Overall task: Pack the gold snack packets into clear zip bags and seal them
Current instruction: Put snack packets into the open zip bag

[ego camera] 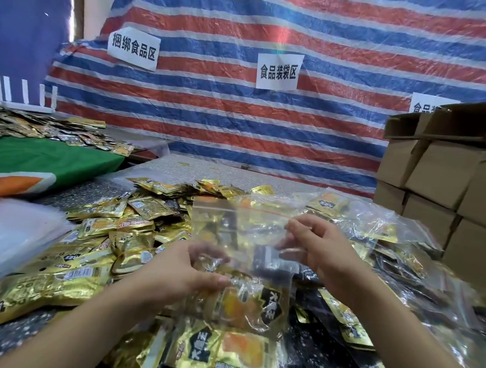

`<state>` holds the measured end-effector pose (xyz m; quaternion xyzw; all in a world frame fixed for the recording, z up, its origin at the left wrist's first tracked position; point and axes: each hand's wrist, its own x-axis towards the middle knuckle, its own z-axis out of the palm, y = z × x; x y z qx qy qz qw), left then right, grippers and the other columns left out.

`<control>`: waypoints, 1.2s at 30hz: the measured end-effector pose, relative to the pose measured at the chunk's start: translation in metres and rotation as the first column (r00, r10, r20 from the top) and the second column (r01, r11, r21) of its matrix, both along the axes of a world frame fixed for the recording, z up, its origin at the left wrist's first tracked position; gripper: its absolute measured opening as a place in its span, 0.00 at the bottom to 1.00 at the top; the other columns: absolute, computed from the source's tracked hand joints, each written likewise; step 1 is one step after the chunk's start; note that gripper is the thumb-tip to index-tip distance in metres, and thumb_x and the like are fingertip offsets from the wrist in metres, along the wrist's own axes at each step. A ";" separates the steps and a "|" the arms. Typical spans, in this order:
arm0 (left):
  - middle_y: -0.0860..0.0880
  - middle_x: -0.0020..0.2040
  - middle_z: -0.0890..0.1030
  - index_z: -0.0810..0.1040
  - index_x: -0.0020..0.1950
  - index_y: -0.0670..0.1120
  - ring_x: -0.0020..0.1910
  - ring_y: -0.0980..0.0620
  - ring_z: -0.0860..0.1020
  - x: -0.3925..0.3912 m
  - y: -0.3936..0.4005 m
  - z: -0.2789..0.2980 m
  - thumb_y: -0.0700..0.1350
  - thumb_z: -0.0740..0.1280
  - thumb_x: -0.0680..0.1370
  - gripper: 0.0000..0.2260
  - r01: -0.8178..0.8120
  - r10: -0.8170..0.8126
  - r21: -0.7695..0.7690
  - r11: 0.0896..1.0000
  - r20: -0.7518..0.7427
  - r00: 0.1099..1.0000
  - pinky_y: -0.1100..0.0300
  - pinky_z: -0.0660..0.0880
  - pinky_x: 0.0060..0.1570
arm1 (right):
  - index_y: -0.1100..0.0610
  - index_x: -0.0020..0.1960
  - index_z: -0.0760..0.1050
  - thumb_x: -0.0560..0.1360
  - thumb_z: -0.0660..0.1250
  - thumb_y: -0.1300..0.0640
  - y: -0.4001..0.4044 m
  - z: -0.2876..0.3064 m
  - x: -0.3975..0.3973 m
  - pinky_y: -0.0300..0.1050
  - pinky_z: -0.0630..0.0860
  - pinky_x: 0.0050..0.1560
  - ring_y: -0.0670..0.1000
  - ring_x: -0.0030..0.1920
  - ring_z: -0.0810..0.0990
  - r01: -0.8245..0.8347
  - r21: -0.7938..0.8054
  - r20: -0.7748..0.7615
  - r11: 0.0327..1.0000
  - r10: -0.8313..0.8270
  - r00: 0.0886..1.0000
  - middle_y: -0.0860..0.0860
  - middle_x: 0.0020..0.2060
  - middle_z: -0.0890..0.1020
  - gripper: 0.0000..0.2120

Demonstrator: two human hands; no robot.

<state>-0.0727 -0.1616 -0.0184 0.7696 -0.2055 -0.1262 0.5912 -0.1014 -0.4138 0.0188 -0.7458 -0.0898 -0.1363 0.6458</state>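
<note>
A clear zip bag (233, 223) with a red zip line is held up over the table, its mouth pointing away from me. My left hand (182, 274) grips its lower left part, fingers curled into the plastic. My right hand (317, 248) pinches its right side. A gold snack packet (246, 300) lies just below the bag near my left fingers; whether it is inside the bag is unclear. A heap of loose gold packets (113, 232) covers the table at left and centre.
Filled clear bags (389, 244) pile up at right. Stacked cardboard boxes (447, 179) stand at the far right. A stack of flat plastic bags (8, 235) lies at left. A second table with a green cloth (44, 154) carries more packets. A striped tarp (269, 114) hangs behind.
</note>
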 end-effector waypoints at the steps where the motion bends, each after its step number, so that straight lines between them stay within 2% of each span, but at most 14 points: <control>1: 0.48 0.41 0.86 0.83 0.53 0.51 0.39 0.49 0.85 0.002 0.000 0.001 0.44 0.78 0.64 0.18 -0.014 0.011 -0.082 0.997 -0.032 0.999 0.63 0.79 0.34 | 0.56 0.47 0.82 0.71 0.70 0.46 -0.001 -0.002 0.000 0.45 0.81 0.45 0.57 0.46 0.85 -0.009 -0.004 -0.017 1.000 0.009 1.000 0.56 0.41 0.85 0.14; 6: 0.34 0.46 0.84 0.79 0.58 0.40 0.39 0.40 0.85 0.016 0.003 0.006 0.35 0.73 0.66 0.21 -0.122 0.002 -0.483 0.867 -0.242 0.970 0.53 0.81 0.33 | 0.55 0.49 0.81 0.65 0.71 0.30 0.016 -0.009 -0.013 0.47 0.80 0.43 0.54 0.43 0.83 -0.123 -0.196 -0.251 0.973 0.072 0.965 0.56 0.45 0.85 0.29; 10: 0.34 0.47 0.84 0.77 0.60 0.41 0.40 0.40 0.85 0.018 0.004 0.004 0.34 0.74 0.66 0.23 -0.161 0.008 -0.594 0.788 -0.251 0.968 0.53 0.81 0.33 | 0.66 0.53 0.75 0.73 0.72 0.45 0.033 -0.018 -0.016 0.60 0.79 0.50 0.56 0.43 0.84 -0.157 -0.172 -0.282 0.973 0.104 0.954 0.58 0.43 0.84 0.24; 15: 0.44 0.54 0.84 0.72 0.67 0.43 0.50 0.53 0.84 0.018 0.000 0.005 0.48 0.74 0.67 0.30 -0.201 0.100 -0.597 0.777 -0.198 0.975 0.59 0.77 0.49 | 0.64 0.49 0.78 0.77 0.67 0.57 0.033 -0.003 -0.010 0.44 0.80 0.32 0.52 0.32 0.84 0.001 0.054 -0.224 0.999 0.011 0.975 0.56 0.34 0.84 0.09; 17: 0.42 0.58 0.82 0.70 0.68 0.41 0.53 0.48 0.84 0.017 0.000 0.006 0.52 0.73 0.67 0.33 -0.218 0.115 -0.594 0.774 -0.207 0.972 0.57 0.78 0.50 | 0.67 0.53 0.78 0.75 0.68 0.55 0.014 0.014 0.006 0.54 0.84 0.43 0.59 0.40 0.85 0.147 0.146 -0.199 0.978 -0.116 0.973 0.61 0.41 0.85 0.15; 19: 0.41 0.57 0.81 0.71 0.66 0.42 0.50 0.46 0.84 0.015 0.000 0.008 0.53 0.72 0.68 0.31 -0.240 0.141 -0.561 0.792 -0.213 0.967 0.56 0.80 0.48 | 0.67 0.59 0.76 0.78 0.67 0.53 -0.012 0.033 0.025 0.64 0.77 0.60 0.65 0.54 0.82 0.311 0.231 -0.198 0.922 -0.269 0.943 0.64 0.53 0.83 0.18; 20: 0.41 0.56 0.81 0.71 0.66 0.42 0.48 0.46 0.85 0.014 -0.001 0.008 0.53 0.72 0.68 0.29 -0.249 0.148 -0.548 0.798 -0.222 0.964 0.55 0.80 0.46 | 0.66 0.61 0.75 0.79 0.67 0.51 -0.025 0.042 0.033 0.64 0.75 0.63 0.65 0.57 0.81 0.427 0.221 -0.202 0.877 -0.388 0.899 0.63 0.57 0.82 0.20; 21: 0.42 0.55 0.81 0.72 0.65 0.42 0.47 0.46 0.85 0.013 -0.001 0.009 0.52 0.71 0.69 0.28 -0.258 0.154 -0.537 0.803 -0.230 0.961 0.55 0.80 0.44 | 0.65 0.62 0.74 0.78 0.68 0.47 -0.040 0.047 0.041 0.63 0.76 0.62 0.64 0.57 0.79 0.571 0.126 -0.198 0.811 -0.544 0.816 0.61 0.58 0.80 0.23; 23: 0.41 0.54 0.82 0.73 0.64 0.42 0.44 0.45 0.85 0.012 -0.002 0.009 0.52 0.71 0.70 0.26 -0.260 0.160 -0.513 0.818 -0.232 0.960 0.56 0.80 0.41 | 0.64 0.66 0.70 0.75 0.71 0.42 -0.067 0.050 0.050 0.60 0.77 0.59 0.63 0.58 0.76 0.815 -0.231 -0.050 0.531 -0.843 0.536 0.59 0.60 0.77 0.31; 25: 0.41 0.54 0.82 0.74 0.62 0.43 0.42 0.47 0.85 0.012 -0.002 0.008 0.52 0.70 0.71 0.23 -0.252 0.161 -0.480 0.840 -0.222 0.962 0.58 0.81 0.39 | 0.63 0.68 0.68 0.75 0.71 0.44 -0.084 0.047 0.050 0.58 0.74 0.60 0.64 0.62 0.74 0.854 -0.429 0.175 0.294 -0.900 0.398 0.61 0.64 0.74 0.32; 28: 0.43 0.52 0.83 0.76 0.58 0.44 0.39 0.48 0.85 0.014 -0.003 0.005 0.50 0.69 0.75 0.15 -0.253 0.180 -0.437 0.863 -0.202 0.963 0.59 0.80 0.36 | 0.60 0.65 0.72 0.75 0.69 0.49 -0.092 0.038 0.054 0.53 0.73 0.55 0.62 0.60 0.74 0.777 -0.588 0.290 0.224 -0.838 0.462 0.60 0.62 0.75 0.23; 31: 0.43 0.51 0.84 0.78 0.57 0.45 0.40 0.47 0.84 0.017 -0.003 0.002 0.49 0.67 0.78 0.11 -0.252 0.190 -0.405 0.879 -0.187 0.964 0.57 0.80 0.38 | 0.58 0.52 0.77 0.77 0.66 0.49 -0.089 0.026 0.056 0.47 0.73 0.43 0.57 0.46 0.78 0.644 -0.742 0.284 0.187 -0.782 0.555 0.56 0.48 0.81 0.12; 34: 0.45 0.48 0.85 0.78 0.57 0.44 0.40 0.47 0.84 0.018 -0.002 0.000 0.49 0.67 0.78 0.12 -0.240 0.183 -0.395 0.887 -0.178 0.967 0.57 0.80 0.39 | 0.55 0.41 0.74 0.79 0.64 0.48 -0.087 0.019 0.056 0.42 0.71 0.34 0.50 0.35 0.76 0.597 -0.785 0.273 0.165 -0.773 0.573 0.51 0.36 0.79 0.13; 36: 0.46 0.46 0.85 0.79 0.57 0.44 0.39 0.47 0.84 0.019 -0.003 -0.001 0.49 0.67 0.79 0.11 -0.245 0.189 -0.391 0.887 -0.176 0.966 0.58 0.80 0.39 | 0.54 0.43 0.75 0.80 0.62 0.45 -0.086 0.020 0.054 0.47 0.76 0.40 0.52 0.38 0.77 0.584 -0.796 0.273 0.159 -0.767 0.581 0.51 0.37 0.79 0.14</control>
